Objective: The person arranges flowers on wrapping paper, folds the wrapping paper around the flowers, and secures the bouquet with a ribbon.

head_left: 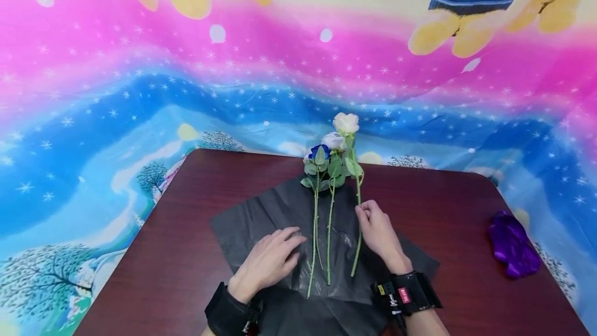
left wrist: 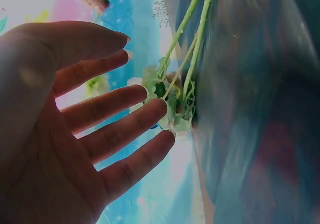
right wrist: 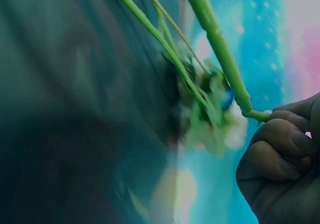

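Observation:
My right hand (head_left: pixel 380 229) pinches the green stem of a white rose (head_left: pixel 346 123), fingers curled in above the stem's lower part. In the right wrist view that stem (right wrist: pixel 225 59) runs up to the curled fingers, over the other stems. A blue rose (head_left: pixel 319 152) and a pale rose (head_left: pixel 333 140) lie beside it on a creased black wrapping sheet (head_left: pixel 261 217), heads toward the far edge. My left hand (head_left: pixel 270 255) hovers over the sheet, left of the stems. Its fingers are spread and hold nothing, as the left wrist view shows.
Under the sheet is a dark red-brown table (head_left: pixel 177 253). A bundle of shiny purple ribbon (head_left: pixel 513 245) lies near the right edge. Behind the table hangs a printed cloth (head_left: pixel 280 66) in pink and blue.

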`<act>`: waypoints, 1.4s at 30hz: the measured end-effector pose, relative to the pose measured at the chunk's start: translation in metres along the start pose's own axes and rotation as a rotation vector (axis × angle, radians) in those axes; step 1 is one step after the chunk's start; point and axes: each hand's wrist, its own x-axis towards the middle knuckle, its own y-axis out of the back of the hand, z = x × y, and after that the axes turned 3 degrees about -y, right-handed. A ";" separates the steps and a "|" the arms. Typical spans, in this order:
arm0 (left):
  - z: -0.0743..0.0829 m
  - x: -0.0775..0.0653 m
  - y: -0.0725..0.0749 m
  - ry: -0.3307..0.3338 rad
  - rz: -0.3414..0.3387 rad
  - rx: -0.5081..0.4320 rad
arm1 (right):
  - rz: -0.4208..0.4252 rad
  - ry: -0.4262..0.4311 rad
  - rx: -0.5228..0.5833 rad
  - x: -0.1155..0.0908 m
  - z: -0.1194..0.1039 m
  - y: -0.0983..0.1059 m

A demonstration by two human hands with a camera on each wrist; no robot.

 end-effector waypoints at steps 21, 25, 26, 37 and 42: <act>-0.008 -0.013 -0.006 0.063 -0.044 -0.045 | -0.113 -0.018 -0.115 0.016 0.014 -0.061; -0.010 -0.014 -0.007 0.068 -0.032 -0.041 | -0.109 0.012 -0.130 0.017 0.004 -0.063; -0.010 -0.014 -0.007 0.066 -0.026 -0.036 | -0.101 0.027 -0.128 0.017 0.001 -0.063; -0.015 -0.016 -0.010 0.086 0.000 -0.018 | -0.164 0.040 -0.162 0.023 -0.002 -0.071; -0.016 -0.017 -0.011 0.097 -0.011 -0.015 | -0.180 0.034 -0.201 0.025 0.000 -0.075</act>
